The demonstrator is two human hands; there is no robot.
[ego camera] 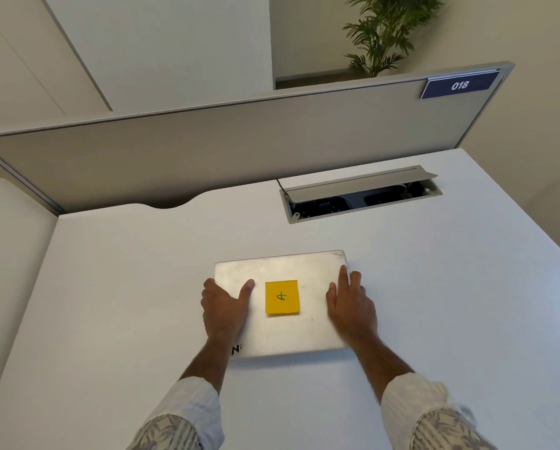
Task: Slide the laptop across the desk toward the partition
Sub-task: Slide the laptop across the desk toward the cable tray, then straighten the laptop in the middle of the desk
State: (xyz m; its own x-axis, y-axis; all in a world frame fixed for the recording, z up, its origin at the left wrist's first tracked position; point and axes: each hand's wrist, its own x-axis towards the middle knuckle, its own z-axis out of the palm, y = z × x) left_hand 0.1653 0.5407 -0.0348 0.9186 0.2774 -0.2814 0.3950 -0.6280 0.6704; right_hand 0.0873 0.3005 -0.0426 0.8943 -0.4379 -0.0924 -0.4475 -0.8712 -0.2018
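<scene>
A closed silver laptop (285,332) lies flat in the middle of the white desk (110,303), with a yellow sticky note (281,297) stuck on its lid. My left hand (225,308) grips the laptop's left edge, thumb lying on the lid. My right hand (350,302) holds the right edge, thumb on top and fingers down the side. The beige partition (239,147) runs along the far side of the desk, well beyond the laptop.
An open cable hatch (360,196) with its lid tipped up is set in the desk between the laptop and the partition, to the right. A blue sign reading 018 (460,85) hangs on the partition. A potted plant (382,30) stands behind.
</scene>
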